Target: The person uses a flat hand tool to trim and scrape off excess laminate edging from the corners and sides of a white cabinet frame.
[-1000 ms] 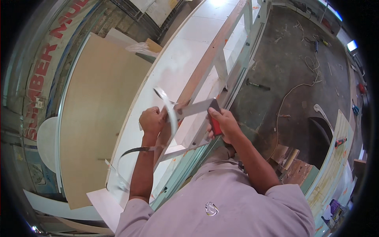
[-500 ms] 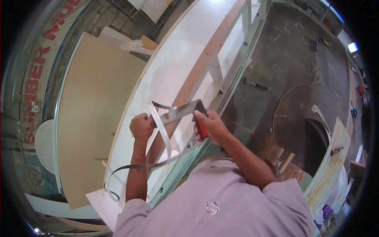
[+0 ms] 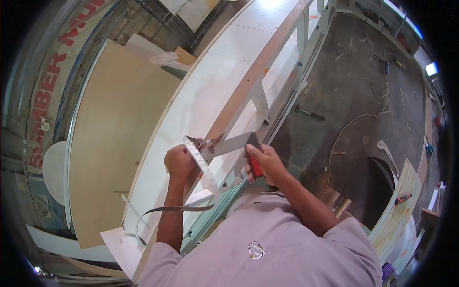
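My right hand (image 3: 264,162) is closed round the red and dark handle (image 3: 254,167) of a flat steel-bladed tool (image 3: 228,145), thumb on top. The blade extends leftward across a wooden rail to my left hand (image 3: 178,161), whose curled fingers grip a thin strip (image 3: 197,158), white on one face and dark on the other. Whether those fingers also touch the blade is hidden. The strip's loose part (image 3: 160,209) curls over my left forearm. Beneath both hands are the wooden rail (image 3: 260,67) and white panels (image 3: 205,71) of a long framed piece.
A tan board (image 3: 114,143) leans at the left. On the grey floor (image 3: 344,86) at right lie a hammer (image 3: 310,112), a cord (image 3: 368,115) and scraps. An orange-handled tool (image 3: 403,199) rests on a pale board (image 3: 392,215) at lower right.
Both hands have dropped toward my body since a second ago, shifting slightly left, then back right. The strip's white part has swung down and changed its curl. Both grips remain closed.
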A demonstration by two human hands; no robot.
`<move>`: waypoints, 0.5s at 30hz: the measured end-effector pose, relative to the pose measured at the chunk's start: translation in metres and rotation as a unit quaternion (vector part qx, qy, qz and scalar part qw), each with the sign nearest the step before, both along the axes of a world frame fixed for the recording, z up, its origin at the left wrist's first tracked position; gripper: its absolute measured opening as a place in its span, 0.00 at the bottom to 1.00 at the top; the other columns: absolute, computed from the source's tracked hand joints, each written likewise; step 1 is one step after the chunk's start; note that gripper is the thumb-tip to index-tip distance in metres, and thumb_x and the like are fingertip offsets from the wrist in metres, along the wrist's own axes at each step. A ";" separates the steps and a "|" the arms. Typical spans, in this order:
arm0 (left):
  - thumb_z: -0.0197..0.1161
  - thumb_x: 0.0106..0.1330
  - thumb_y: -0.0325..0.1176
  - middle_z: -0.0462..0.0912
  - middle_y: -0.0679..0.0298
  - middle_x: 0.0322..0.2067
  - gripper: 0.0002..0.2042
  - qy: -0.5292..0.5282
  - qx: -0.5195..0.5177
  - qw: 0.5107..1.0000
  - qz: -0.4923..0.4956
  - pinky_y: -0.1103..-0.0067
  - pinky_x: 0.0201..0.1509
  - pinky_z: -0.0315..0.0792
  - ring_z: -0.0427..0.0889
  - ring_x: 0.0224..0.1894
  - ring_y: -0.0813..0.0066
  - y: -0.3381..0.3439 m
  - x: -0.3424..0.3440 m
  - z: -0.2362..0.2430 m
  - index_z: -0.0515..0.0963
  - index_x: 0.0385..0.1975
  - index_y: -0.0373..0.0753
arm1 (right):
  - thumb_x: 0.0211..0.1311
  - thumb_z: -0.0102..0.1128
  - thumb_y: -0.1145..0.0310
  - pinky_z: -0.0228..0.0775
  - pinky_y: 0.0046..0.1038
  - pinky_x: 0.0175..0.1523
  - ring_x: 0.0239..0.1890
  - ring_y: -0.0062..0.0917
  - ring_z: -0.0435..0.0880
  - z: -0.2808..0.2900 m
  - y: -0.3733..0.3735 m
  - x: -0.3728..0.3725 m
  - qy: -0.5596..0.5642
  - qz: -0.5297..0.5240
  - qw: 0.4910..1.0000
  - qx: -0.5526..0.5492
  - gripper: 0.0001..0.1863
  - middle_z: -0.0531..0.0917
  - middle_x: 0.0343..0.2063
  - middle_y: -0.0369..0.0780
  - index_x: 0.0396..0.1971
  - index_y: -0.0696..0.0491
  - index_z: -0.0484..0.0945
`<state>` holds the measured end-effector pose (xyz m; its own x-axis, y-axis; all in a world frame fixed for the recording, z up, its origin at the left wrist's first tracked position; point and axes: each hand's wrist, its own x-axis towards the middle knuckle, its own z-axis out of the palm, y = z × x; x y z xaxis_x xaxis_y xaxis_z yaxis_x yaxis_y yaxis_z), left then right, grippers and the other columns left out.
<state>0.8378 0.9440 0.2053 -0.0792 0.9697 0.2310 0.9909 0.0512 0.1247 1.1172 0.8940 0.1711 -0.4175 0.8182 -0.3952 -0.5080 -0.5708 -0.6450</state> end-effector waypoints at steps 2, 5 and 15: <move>0.63 0.63 0.65 0.80 0.53 0.15 0.31 -0.003 -0.090 0.994 0.056 0.63 0.27 0.74 0.83 0.21 0.53 0.019 0.020 0.020 0.85 0.20 0.38 | 0.76 0.53 0.52 0.73 0.31 0.20 0.15 0.27 0.79 -0.001 0.016 0.011 -0.005 -0.013 1.000 -0.001 0.19 0.79 0.20 0.41 0.40 0.57 0.71; 0.62 0.62 0.69 0.79 0.54 0.13 0.34 -0.059 -0.092 0.993 0.052 0.64 0.26 0.72 0.80 0.19 0.53 0.037 0.001 0.017 0.82 0.15 0.37 | 0.76 0.53 0.53 0.72 0.31 0.20 0.15 0.27 0.79 0.006 0.034 0.000 0.006 -0.006 1.000 0.015 0.19 0.79 0.20 0.40 0.39 0.56 0.71; 0.60 0.61 0.71 0.77 0.52 0.11 0.38 0.004 -0.069 0.995 0.068 0.60 0.22 0.70 0.80 0.16 0.54 0.056 0.034 0.007 0.79 0.11 0.35 | 0.76 0.52 0.53 0.74 0.30 0.21 0.16 0.28 0.80 0.003 0.065 0.028 -0.007 0.011 0.999 0.043 0.18 0.79 0.20 0.41 0.40 0.57 0.71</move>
<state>0.8715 0.9998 0.2127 -0.2106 0.9727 0.0976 0.9745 0.2011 0.0992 1.1449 0.9590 0.1742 -0.4301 0.8400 -0.3307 -0.4864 -0.5242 -0.6990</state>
